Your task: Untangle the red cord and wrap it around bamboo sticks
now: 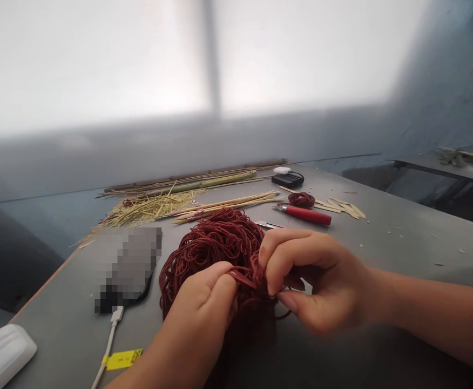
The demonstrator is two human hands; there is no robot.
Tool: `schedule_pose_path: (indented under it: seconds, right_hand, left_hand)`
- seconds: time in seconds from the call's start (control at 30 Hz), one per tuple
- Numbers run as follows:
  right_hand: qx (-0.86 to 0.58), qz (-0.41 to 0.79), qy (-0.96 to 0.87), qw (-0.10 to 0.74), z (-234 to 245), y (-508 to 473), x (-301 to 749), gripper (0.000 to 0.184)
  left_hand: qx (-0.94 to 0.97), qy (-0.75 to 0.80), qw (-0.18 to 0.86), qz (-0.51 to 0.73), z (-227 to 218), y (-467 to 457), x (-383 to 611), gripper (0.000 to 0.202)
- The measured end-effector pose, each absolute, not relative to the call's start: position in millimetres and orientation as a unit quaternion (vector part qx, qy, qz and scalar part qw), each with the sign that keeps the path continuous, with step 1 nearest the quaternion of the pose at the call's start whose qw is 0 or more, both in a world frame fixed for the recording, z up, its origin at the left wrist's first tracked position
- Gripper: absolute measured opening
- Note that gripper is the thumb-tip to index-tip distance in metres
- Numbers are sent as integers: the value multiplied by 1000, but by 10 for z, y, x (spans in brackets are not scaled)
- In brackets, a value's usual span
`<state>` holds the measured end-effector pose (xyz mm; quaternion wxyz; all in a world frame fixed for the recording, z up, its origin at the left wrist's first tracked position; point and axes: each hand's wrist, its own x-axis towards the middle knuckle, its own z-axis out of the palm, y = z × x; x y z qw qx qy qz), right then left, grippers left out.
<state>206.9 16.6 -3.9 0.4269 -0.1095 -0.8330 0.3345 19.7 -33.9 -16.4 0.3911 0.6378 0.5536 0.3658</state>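
A tangled bundle of dark red cord (216,246) lies on the grey table (402,254) in front of me. My left hand (204,302) pinches strands at the bundle's near edge, fingers closed. My right hand (313,275) is curled shut on the red cord just to the right, thumb and fingers gripping strands; a small white piece shows under its palm. Both hands meet at the same spot on the cord.
Behind the bundle lie bamboo sticks (224,204), loose straw (151,209), a red-handled knife (305,214), a small coil of red cord (301,199) and a black box (287,178). A blurred-out phone (129,267) with a white cable sits left; a white case (1,354) is at the near-left corner.
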Motion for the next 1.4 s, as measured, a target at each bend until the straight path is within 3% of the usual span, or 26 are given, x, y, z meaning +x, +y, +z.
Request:
schedule_pose_path:
  seconds: [0.2, 0.4, 0.5, 0.83, 1.07, 1.2, 1.3, 1.4]
  right_hand:
    - [-104, 368, -816, 433, -2, 139, 2094, 22]
    - [-156, 359, -797, 459, 4, 228, 2110, 20]
    - [-214, 374, -770, 471, 6, 288, 2106, 15]
    - [-278, 413, -746, 442, 24, 322, 2080, 8]
    - [-270, 450, -707, 475, 70, 357, 2122, 9]
    - [-236, 532, -587, 562, 255, 464, 2245, 12]
    - [-220, 534, -537, 614, 417, 514, 2335, 12]
    - [-241, 526, -555, 598, 457, 493, 2354, 9]
  left_hand:
    - [585, 566, 444, 374, -228, -230, 51, 32]
    - [377, 452, 591, 552, -199, -217, 174, 22]
    - [320, 406, 607, 604, -107, -224, 232, 12]
    - [232, 317, 678, 621, 23, -278, 211, 24]
    - [166, 352, 648, 655, 123, -248, 206, 37]
    - [158, 426, 569, 685, 121, -159, 124, 39]
    - [220, 510, 530, 641, 72, -117, 93, 40]
    - [313, 535, 514, 593, 0, -122, 105, 34]
